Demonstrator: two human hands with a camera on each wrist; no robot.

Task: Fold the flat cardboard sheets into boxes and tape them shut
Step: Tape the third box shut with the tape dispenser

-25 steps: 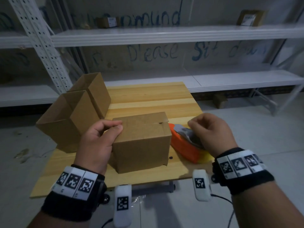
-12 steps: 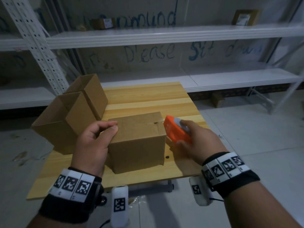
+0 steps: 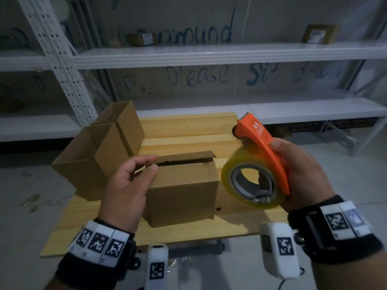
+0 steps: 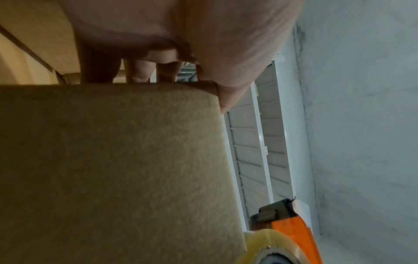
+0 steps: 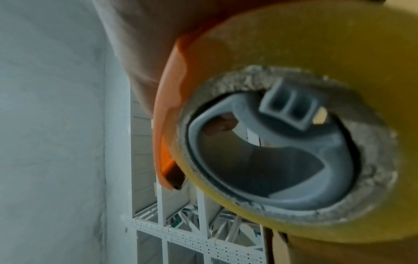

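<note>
A folded cardboard box point(image 3: 184, 191) stands in the middle of the wooden table point(image 3: 188, 130). Its far top flap point(image 3: 186, 156) is slightly raised, leaving a dark gap. My left hand point(image 3: 149, 163) grips the box's top left corner, thumb on the near flap and index finger over the far one. In the left wrist view the fingers point(image 4: 140, 71) curl over the box point(image 4: 113, 160) edge. My right hand point(image 3: 272, 162) holds an orange tape dispenser point(image 3: 261, 139) with a clear yellowish tape roll point(image 3: 228, 174) in the air, right of the box. The roll point(image 5: 305, 44) fills the right wrist view.
Two open-topped cardboard boxes point(image 3: 90, 162) point(image 3: 123, 122) stand at the table's left side, touching each other. White metal shelving point(image 3: 209, 53) runs behind the table, with small boxes point(image 3: 318, 34) on the upper shelf. Bare floor lies to the right.
My right hand has lifted the tape dispenser off the table and turned it upright beside the box. The box's far flap has risen a little. My left hand has stayed at the corner.
</note>
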